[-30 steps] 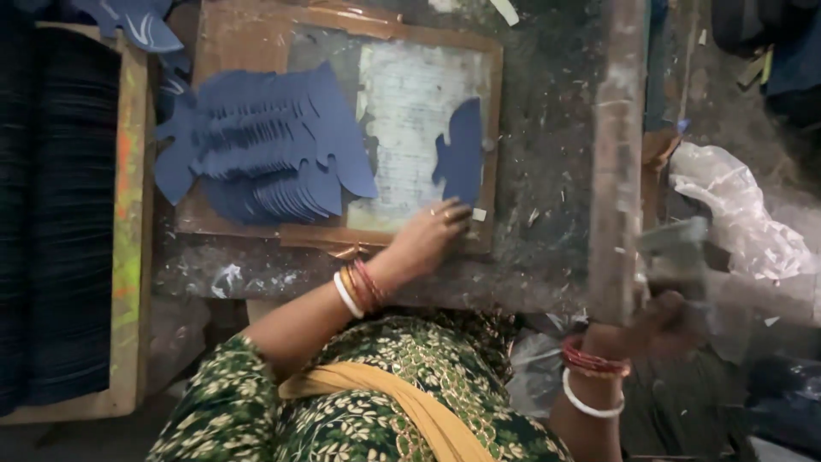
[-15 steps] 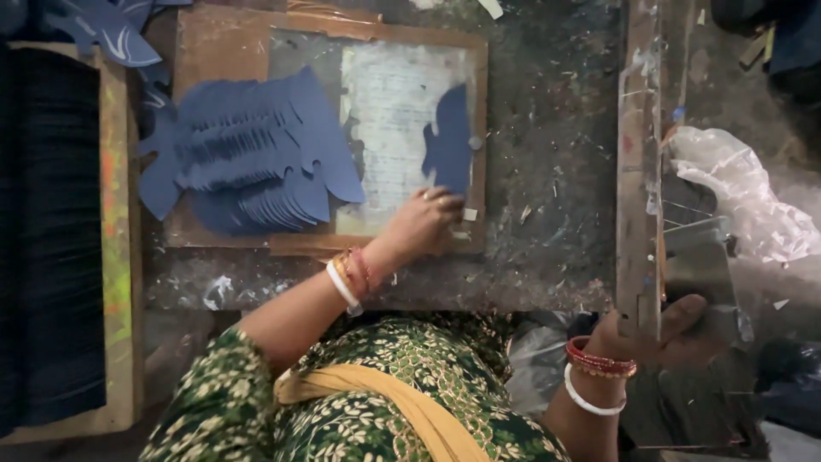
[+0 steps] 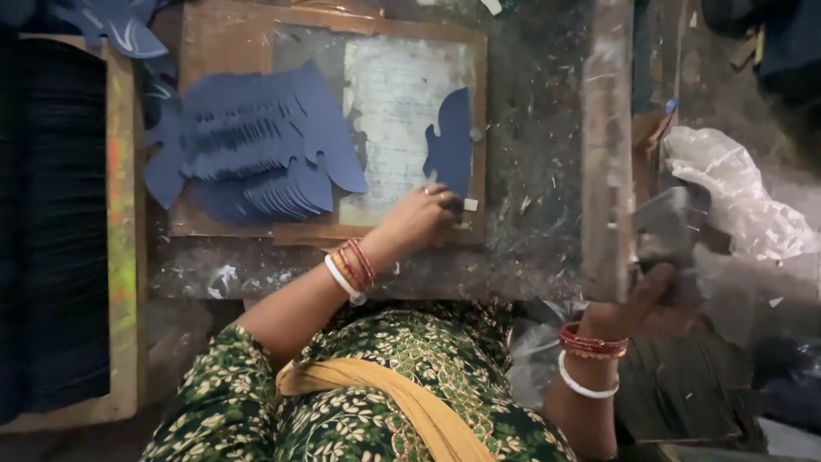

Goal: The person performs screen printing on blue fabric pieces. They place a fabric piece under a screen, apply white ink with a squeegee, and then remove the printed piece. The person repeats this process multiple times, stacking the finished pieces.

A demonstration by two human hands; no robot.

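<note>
Blue cut-out pieces (image 3: pixel 256 145) are fanned in a thick stack at the board's (image 3: pixel 218 43) left; 1 single blue piece (image 3: pixel 451 141) is pinned on the worn plate by the left hand's (image 3: pixel 419 224) fingertips. A long lever (image 3: pixel 605 145) is gripped by the right hand (image 3: pixel 629 304). Many pieces seem done.

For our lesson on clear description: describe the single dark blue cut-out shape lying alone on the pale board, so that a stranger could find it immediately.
Start at the wooden-framed pale work board in the middle of the grimy table. Go to its right edge, just above the left hand, whose fingertips rest at the shape's lower end. There lies the single dark blue cut-out shape, alone and flat, unlike the fanned pile of blue cut-outs overlapping on the left.
</note>
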